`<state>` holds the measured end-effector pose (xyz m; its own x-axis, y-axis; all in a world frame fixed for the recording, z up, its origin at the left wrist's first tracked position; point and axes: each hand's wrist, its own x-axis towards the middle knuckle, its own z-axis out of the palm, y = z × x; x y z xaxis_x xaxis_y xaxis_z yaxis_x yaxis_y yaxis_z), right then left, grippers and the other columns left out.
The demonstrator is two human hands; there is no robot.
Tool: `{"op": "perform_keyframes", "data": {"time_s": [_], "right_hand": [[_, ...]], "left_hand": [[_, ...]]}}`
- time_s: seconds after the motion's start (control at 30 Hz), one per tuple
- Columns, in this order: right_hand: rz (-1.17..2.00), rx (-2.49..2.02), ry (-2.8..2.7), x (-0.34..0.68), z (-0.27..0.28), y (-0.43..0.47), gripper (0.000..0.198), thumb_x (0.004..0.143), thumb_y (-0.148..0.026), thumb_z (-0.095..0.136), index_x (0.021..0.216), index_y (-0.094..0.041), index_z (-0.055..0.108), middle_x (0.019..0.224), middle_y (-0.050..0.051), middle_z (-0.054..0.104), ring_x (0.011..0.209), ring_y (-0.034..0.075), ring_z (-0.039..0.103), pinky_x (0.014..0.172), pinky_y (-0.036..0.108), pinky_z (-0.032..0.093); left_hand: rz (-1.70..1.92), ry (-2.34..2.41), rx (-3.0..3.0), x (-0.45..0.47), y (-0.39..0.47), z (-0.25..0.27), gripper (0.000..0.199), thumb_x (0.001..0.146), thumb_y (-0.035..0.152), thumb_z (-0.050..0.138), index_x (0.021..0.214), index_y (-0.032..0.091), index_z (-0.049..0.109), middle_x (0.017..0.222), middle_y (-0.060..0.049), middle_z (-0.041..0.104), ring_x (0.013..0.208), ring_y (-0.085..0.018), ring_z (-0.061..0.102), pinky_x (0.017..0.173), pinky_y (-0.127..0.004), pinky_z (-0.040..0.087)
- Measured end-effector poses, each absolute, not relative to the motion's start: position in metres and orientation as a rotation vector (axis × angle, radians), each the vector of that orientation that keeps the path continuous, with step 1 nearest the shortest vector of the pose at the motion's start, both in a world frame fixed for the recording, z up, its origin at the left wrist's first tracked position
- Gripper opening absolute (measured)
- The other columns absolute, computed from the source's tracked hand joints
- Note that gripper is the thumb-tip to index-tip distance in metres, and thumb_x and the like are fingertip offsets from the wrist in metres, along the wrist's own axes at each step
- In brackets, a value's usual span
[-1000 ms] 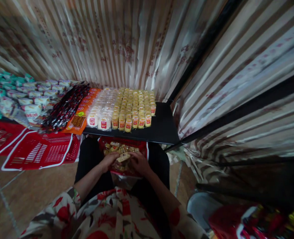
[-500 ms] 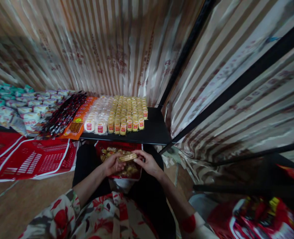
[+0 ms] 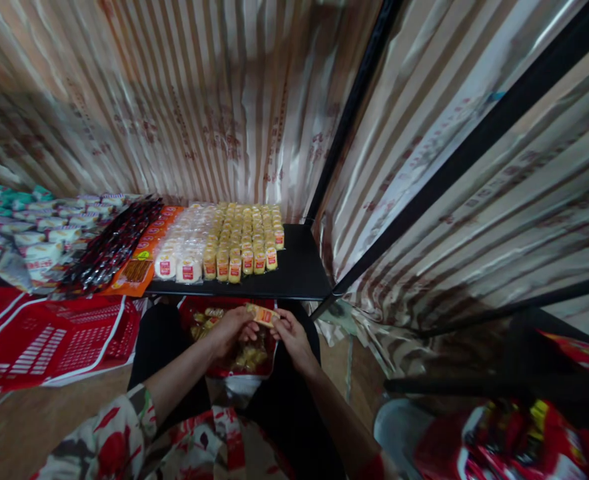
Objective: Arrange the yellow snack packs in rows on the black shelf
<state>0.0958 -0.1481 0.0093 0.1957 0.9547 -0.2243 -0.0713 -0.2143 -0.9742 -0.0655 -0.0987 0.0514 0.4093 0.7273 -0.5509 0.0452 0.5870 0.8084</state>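
Observation:
Both hands hold one small yellow wrapped snack packet (image 3: 261, 315) with an orange-red label turned upward. My left hand (image 3: 232, 329) pinches its left end, while the fingertips of my right hand (image 3: 294, 339) grip the right end. Just beneath them, a red plastic basket (image 3: 186, 308) sits between my knees. Similar yellow packets (image 3: 251, 357) lie loose inside it, partly hidden by my hands. On the black shelf (image 3: 302, 263) ahead, matching yellow packets (image 3: 247, 243) stand in tight rows, their front labels facing me.
White round packets (image 3: 188, 267), an orange bag (image 3: 137, 267), dark shiny packets (image 3: 114, 243) and white-and-teal packets (image 3: 42, 257) fill the shelf leftward. Red baskets (image 3: 74, 337) stand below it. A black frame post (image 3: 347, 117) rises at the shelf's right end, before a striped curtain (image 3: 214, 100).
The held packet has been turned so that its orange-red label now shows. My view has shifted slightly, so the shelf appears lower and further left. Both hands still hold the packet.

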Motion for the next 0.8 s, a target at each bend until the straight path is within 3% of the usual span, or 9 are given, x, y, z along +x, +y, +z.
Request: {"op": "perform_keyframes", "data": {"time_s": [0.13,0.23,0.4,0.5,0.63,0.7,0.8], "right_hand": [[1.134,-1.455,-1.115,0.104,0.004,-0.147,0.034,0.072,-0.044,0.057,0.093,-0.018,0.062,0.085,0.006,0.068,0.075,0.018,0.063,0.064,0.029,0.051],[0.955,-1.542,-1.292,0.115,0.011,-0.142,0.042,0.070,-0.032,0.059,0.110,-0.020,0.060,0.103,0.007,0.067,0.083,0.019,0.062,0.067,0.030,0.051],[1.039,-1.499,-1.355,0.132,0.020,-0.127,0.043,0.070,-0.032,0.058,0.112,-0.021,0.061,0.097,0.005,0.068,0.083,0.019,0.061,0.060,0.027,0.050],[1.095,-1.451,-1.227,0.142,0.016,-0.112,0.041,0.070,-0.036,0.060,0.108,-0.020,0.061,0.092,0.005,0.068,0.079,0.019,0.062,0.062,0.028,0.053],[0.888,-1.491,-1.075,0.158,0.012,-0.082,0.042,0.068,-0.039,0.062,0.104,-0.018,0.061,0.089,0.006,0.068,0.079,0.020,0.063,0.066,0.031,0.054],[0.778,-1.509,-1.046,0.167,0.014,-0.063,0.042,0.068,-0.039,0.061,0.104,-0.017,0.061,0.090,0.007,0.068,0.081,0.021,0.063,0.069,0.032,0.053],[0.683,-1.531,-1.043,0.177,0.017,-0.035,0.042,0.069,-0.039,0.058,0.105,-0.016,0.061,0.092,0.008,0.068,0.083,0.021,0.063,0.074,0.034,0.053]], "left_hand": [[0.458,1.140,1.136,-0.052,-0.087,0.055,0.015,0.076,0.030,0.055,0.079,0.016,0.052,0.053,0.006,0.055,0.038,-0.006,0.048,0.041,-0.018,0.028],[0.413,1.120,1.258,-0.044,-0.074,0.060,0.008,0.074,0.024,0.054,0.075,0.017,0.051,0.050,0.008,0.050,0.038,-0.007,0.045,0.043,-0.019,0.031],[0.379,1.032,1.368,-0.025,-0.056,0.064,0.008,0.074,0.022,0.054,0.070,0.017,0.050,0.049,0.008,0.047,0.039,-0.006,0.043,0.044,-0.019,0.034],[0.486,1.095,1.358,-0.008,-0.048,0.060,0.012,0.078,0.024,0.054,0.087,0.015,0.055,0.053,0.006,0.051,0.046,-0.008,0.048,0.048,-0.019,0.038],[0.786,1.185,1.312,0.017,-0.046,0.051,0.040,0.080,0.019,0.054,0.120,0.017,0.047,0.085,-0.002,0.064,0.073,-0.011,0.060,0.069,-0.020,0.047],[0.827,1.137,1.281,0.029,-0.046,0.048,0.040,0.082,0.019,0.052,0.122,0.017,0.047,0.107,-0.007,0.063,0.091,-0.014,0.061,0.081,-0.024,0.048],[0.816,1.093,1.251,0.048,-0.041,0.047,0.036,0.084,0.022,0.050,0.120,0.019,0.053,0.122,-0.008,0.058,0.113,-0.019,0.054,0.096,-0.031,0.043]]}}
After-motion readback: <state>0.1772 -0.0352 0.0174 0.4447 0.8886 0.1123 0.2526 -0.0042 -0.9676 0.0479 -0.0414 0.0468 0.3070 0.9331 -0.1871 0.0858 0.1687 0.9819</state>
